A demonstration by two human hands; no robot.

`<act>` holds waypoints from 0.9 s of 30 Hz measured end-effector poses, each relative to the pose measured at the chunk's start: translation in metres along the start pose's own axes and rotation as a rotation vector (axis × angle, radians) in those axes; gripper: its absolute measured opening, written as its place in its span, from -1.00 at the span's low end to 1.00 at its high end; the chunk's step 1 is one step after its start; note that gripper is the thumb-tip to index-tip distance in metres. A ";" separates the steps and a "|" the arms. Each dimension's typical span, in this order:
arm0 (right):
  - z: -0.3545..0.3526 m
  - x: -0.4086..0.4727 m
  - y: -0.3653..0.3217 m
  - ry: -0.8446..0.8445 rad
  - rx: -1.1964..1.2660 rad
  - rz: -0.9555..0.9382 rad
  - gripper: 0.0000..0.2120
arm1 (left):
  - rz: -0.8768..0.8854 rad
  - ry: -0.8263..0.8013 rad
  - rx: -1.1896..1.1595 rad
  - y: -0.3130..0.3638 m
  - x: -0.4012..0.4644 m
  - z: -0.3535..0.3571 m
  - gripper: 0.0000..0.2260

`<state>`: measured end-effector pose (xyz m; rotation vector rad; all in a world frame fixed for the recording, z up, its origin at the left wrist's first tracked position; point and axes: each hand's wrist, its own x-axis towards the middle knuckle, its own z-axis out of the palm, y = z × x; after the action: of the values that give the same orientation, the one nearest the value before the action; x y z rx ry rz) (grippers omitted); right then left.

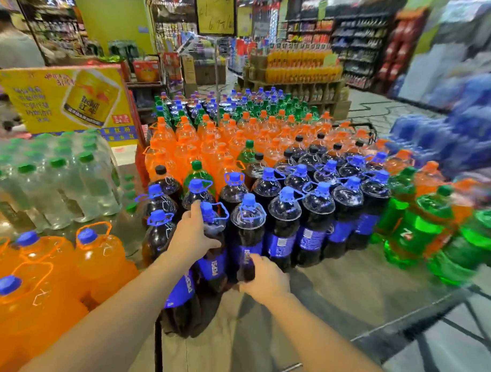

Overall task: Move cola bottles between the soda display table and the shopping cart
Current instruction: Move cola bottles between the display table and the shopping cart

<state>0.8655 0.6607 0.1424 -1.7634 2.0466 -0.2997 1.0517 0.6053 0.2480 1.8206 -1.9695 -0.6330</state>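
Observation:
A display table (346, 289) holds several large cola bottles with blue caps and blue labels. My left hand (194, 235) grips the shoulder of one front cola bottle (212, 257), just below its blue cap and carry ring. My right hand (263, 278) is curled round the lower body of the cola bottle (246, 236) next to it on the right. Another cola bottle (183, 297) stands in front, partly behind my left forearm. The dark bars of the shopping cart (417, 325) show at the lower right.
Orange soda bottles (212, 145) and green soda bottles (421, 225) surround the colas. Big orange jugs (97, 258) stand at the lower left, with wrapped water packs (58, 176) behind them. A yellow energy-drink sign (72, 99) and a person (12, 47) are at the far left.

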 end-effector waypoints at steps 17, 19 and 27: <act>-0.129 -0.099 0.104 0.150 -0.154 0.249 0.07 | 0.494 -0.078 0.602 0.082 -0.044 0.011 -0.15; -0.144 -0.110 0.121 0.157 -0.170 0.274 0.10 | 0.530 -0.097 0.608 0.104 -0.048 0.019 -0.14; -0.210 -0.162 0.217 0.207 -0.205 0.357 0.11 | 0.705 -0.156 0.592 0.217 -0.071 0.084 -0.18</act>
<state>0.5968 0.8340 0.2644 -1.4844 2.5708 -0.1732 0.8322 0.6939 0.3026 1.1812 -2.8891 0.0481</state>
